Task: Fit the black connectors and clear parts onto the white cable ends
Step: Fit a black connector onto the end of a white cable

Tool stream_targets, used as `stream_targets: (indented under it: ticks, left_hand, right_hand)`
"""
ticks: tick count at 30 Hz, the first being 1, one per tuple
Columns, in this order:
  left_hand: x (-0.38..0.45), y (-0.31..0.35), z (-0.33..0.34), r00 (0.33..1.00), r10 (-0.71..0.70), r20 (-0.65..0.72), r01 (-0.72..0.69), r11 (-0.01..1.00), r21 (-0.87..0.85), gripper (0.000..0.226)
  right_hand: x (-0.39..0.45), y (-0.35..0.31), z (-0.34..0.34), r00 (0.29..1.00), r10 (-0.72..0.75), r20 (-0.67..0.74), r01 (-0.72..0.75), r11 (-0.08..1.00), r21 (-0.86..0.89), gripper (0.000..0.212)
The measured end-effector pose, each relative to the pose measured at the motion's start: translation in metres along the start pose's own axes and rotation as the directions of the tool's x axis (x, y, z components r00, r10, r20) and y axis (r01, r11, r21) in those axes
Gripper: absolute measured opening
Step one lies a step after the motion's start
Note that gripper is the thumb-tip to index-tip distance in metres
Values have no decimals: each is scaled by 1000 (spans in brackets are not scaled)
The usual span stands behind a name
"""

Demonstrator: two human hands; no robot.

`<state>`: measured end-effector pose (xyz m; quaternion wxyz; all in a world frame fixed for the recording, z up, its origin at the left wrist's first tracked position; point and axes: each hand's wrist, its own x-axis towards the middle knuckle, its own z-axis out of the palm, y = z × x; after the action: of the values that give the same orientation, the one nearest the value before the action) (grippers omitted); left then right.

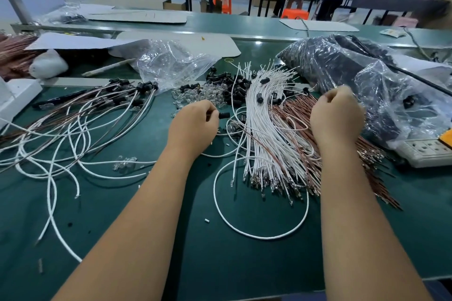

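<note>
Green bench [122, 215] carries the white cables [266, 134], fanned between the hands, with black connectors [230, 85] and clear parts [195, 95] heaped behind. Tangled strands could snag, dragging neighbours along. Left hand [193, 127] curls knuckles-up, pinching a connector [223, 115]. Right hand [337, 117] is fisted over the cables; whether it holds one, I cannot tell.

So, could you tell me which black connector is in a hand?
The black connector pinched by the left hand; the other connectors lie loose beyond it.
</note>
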<state>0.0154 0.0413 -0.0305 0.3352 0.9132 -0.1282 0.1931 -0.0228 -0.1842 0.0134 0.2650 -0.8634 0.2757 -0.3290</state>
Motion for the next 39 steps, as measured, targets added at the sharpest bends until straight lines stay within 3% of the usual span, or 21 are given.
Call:
stream_targets:
  ticks: [3, 6, 8, 12, 15, 18, 24, 28, 39]
  left_hand:
    - [1, -1, 0, 999, -47, 6, 47, 996, -78, 15]
    - [4, -6, -2, 984, -176, -12, 166, 949, -267, 16]
    - [5, -10, -5, 970, -244, -15, 220, 898, -380, 15]
    - [8, -14, -10, 951, -305, 46, 284, 811, -512, 15]
    - [10, -13, -10, 946, -322, 41, 287, 773, -566, 19]
    - [9, -14, -9, 944, -330, 18, 275, 754, -596, 20]
    - [8, -18, -13, 937, -349, 13, 262, 679, -685, 10]
    - [6, -17, -15, 939, -343, 20, 241, 614, -752, 10]
    - [6, -20, -19, 945, -327, 24, 229, 607, -761, 10]
  right_hand:
    - [6, -25, -11, 993, -111, -27, 114, 985, 132, 13]
    - [1, -56, -12, 964, -255, -79, 267, 939, 218, 15]
    - [-13, -73, 2, 944, -329, -11, 317, 898, 305, 17]
    - [-50, -82, 47, 876, -363, 317, 183, 859, 478, 30]
    - [-63, -75, 70, 841, -310, 443, 23, 839, 543, 45]
    - [-63, -71, 77, 847, -303, 437, 0, 822, 570, 44]
    - [-64, -66, 72, 900, -282, 332, -32, 718, 695, 14]
    - [-64, -64, 73, 878, -313, 363, -24, 728, 685, 16]
    - [-68, -65, 66, 892, -278, 356, -105, 638, 763, 24]
